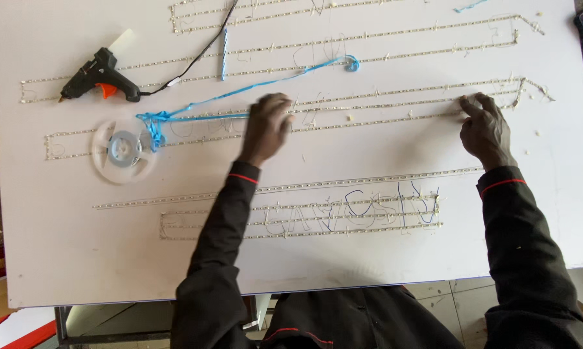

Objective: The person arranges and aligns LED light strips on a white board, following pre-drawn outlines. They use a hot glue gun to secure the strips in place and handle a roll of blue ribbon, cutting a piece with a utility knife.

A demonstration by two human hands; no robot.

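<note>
On the white board [71,258], a thin light strip [382,115] runs left to right across the middle, and both hands press on it. Left hand [265,126] lies palm down near the strip's centre, fingers curled loosely over it, pressing rather than gripping; whether it pinches anything underneath cannot be told. Right hand [485,126] rests at the strip's right end, fingertips flat on it, not closed around anything. Blue backing tape [239,95] trails from beside the left hand: one length runs up and right to a small curl, another runs left to a tangled knot. That knot lies on the rim of a clear plastic reel [123,150], which sits flat on the board, left of the left hand. Above the reel lies a black glue gun [100,74] with an orange trigger, its black cable [201,52] leading up and to the right. Further strips run in parallel rows above and below the hands. Pen scribbles [369,210] mark the board between the lower rows. Board rests on a table, whose frame [62,323] shows at lower left.
</note>
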